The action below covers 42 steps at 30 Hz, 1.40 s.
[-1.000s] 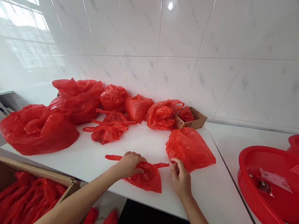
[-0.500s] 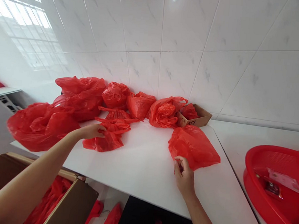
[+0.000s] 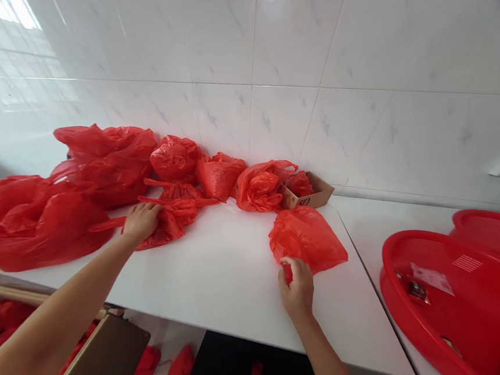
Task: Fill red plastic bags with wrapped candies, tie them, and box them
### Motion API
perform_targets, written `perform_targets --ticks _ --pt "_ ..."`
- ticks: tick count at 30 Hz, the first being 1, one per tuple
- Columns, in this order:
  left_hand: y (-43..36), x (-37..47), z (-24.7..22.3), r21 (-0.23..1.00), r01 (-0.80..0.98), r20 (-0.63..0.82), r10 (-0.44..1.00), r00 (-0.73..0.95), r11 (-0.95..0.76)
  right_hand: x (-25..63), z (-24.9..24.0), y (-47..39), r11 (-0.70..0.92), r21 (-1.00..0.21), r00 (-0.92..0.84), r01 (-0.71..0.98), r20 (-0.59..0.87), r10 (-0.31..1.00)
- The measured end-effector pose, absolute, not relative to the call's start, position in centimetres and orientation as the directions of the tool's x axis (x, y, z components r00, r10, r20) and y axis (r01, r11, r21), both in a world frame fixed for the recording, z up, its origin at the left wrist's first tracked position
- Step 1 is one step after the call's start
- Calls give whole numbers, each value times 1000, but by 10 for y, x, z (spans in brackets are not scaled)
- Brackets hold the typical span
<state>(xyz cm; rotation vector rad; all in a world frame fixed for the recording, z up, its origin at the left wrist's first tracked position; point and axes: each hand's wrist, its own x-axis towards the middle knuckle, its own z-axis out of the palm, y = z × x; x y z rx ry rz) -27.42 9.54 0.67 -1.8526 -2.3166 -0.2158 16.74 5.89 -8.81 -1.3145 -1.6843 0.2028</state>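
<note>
On the left, my left hand [image 3: 141, 222] is closed on a crumpled red plastic bag [image 3: 172, 218], and a strip of red plastic sticks out past its wrist side. My right hand [image 3: 298, 291] is curled loosely at the front edge of another red plastic bag [image 3: 311, 236], which lies on the white table [image 3: 216, 272]. A small gap shows between its thumb and fingers, with red behind. I see nothing held there; whether the fingertips touch the bag is unclear.
Several filled red bags [image 3: 220, 173] line the tiled wall. A small cardboard box [image 3: 314, 199] holds red plastic. Red baskets [image 3: 403, 239] stand at right, small packets inside the nearer one. Below the table's left side is a large carton [image 3: 109, 347] with red bags.
The view has turned right. My left hand has moved left over the crumpled bag and now grips it, with a strip of plastic pulled out leftward. My right hand stays beside its bag.
</note>
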Motion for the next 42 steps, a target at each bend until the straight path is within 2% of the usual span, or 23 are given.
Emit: perform_targets --ticks 2,6,9,12,13,14,15,17,20,23,27,28,30,32,34,36,37,39,40,42 --pt "92 -271 10 39 971 271 933 -238 237 171 -86 62 353 -545 39 760 581 813" --pt "82 -243 18 154 967 355 903 -244 201 181 -79 62 300 -591 -12 749 441 897" --pt "64 -195 19 241 969 409 901 -149 50 179 -63 49 354 -637 -43 685 449 892" --pt "34 -127 13 376 909 327 944 51 -180 169 -40 31 397 -770 -37 500 439 898" --pt "23 -103 9 602 772 217 972 89 -205 164 -33 26 394 -817 -53 421 412 910" --pt "13 -80 5 784 603 86 988 131 -148 160 -28 22 380 -857 -90 348 373 924" --pt "4 -59 1 896 437 -5 985 175 -73 156 -25 18 355 -890 -147 288 325 934" --pt "-7 -24 -9 979 201 -78 975 210 36 151 -24 14 291 -939 -291 184 231 928" --pt "-11 6 -23 993 17 -114 970 214 113 149 -29 9 214 -971 -394 104 158 906" --pt "-11 15 -29 993 -48 -101 980 173 111 157 -33 11 239 -959 -325 149 181 928" --pt "-19 0 -21 995 -52 -83 994 77 87 192 -29 27 327 -853 -120 406 305 945" --pt "-23 -7 -18 994 -31 -102 995 12 103 205 -26 31 285 -829 -65 482 290 955" --pt "-28 -21 -12 989 3 -145 981 -129 146 233 -16 32 140 -816 -6 562 165 986" --pt "-33 -32 -6 984 -8 -175 961 -212 177 258 2 22 40 -859 -138 511 -36 990" --pt "-35 -38 -1 982 -44 -190 954 -231 184 280 26 4 24 -924 -468 382 -171 867" --pt "-36 -40 3 980 -67 -200 948 -248 189 300 50 -16 56 -957 -686 286 -164 709" --pt "-36 -41 4 980 -65 -198 944 -265 187 312 59 -24 92 -955 -678 281 -129 724" --pt "-36 -44 4 988 -19 -149 935 -321 151 337 66 -36 177 -890 -444 421 -32 895" --pt "-37 -46 2 993 23 -98 934 -344 113 351 64 -39 174 -808 -257 564 29 966" --pt "-39 -50 -5 988 151 29 935 -353 27 377 51 -43 37 -553 27 832 108 994"
